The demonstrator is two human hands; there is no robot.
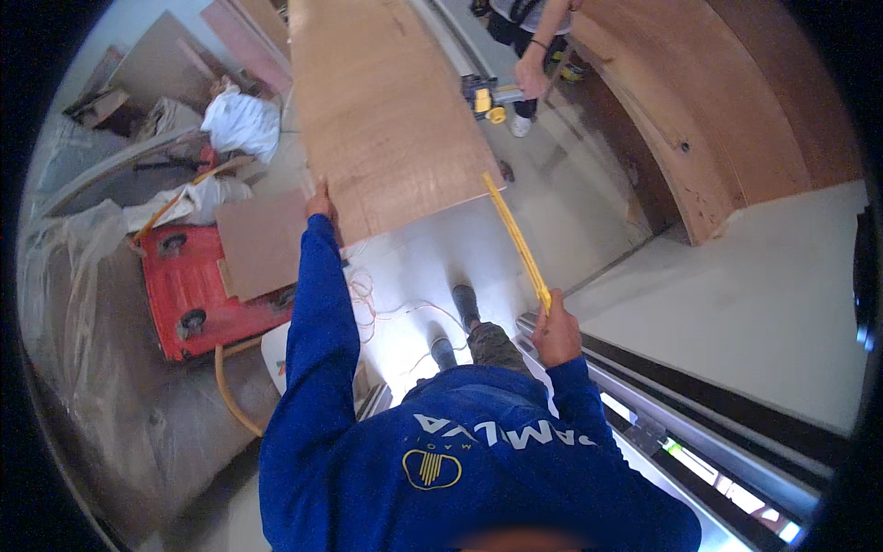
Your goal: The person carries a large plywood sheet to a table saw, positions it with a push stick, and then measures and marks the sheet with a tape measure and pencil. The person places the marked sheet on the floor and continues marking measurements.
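A long plywood board (391, 120) stretches away from me, its near end at about waist height. At its left edge, close to the near corner, my left hand (319, 203) grips the board; part of the fingers is hidden. My right hand (557, 333) is closed around the lower end of a yellow folding ruler (518, 237). The ruler slants up and left, and its far end meets the board's near right corner. Both arms are in blue sleeves.
A co-worker's hand (531, 75) is beside a yellow-and-black tool (482, 99) past the board's right edge. A red wheeled dolly (184, 294) lies at left near white cloth (241, 124). Metal rails (717, 442) run at lower right. An orange cord (363, 299) crosses the floor.
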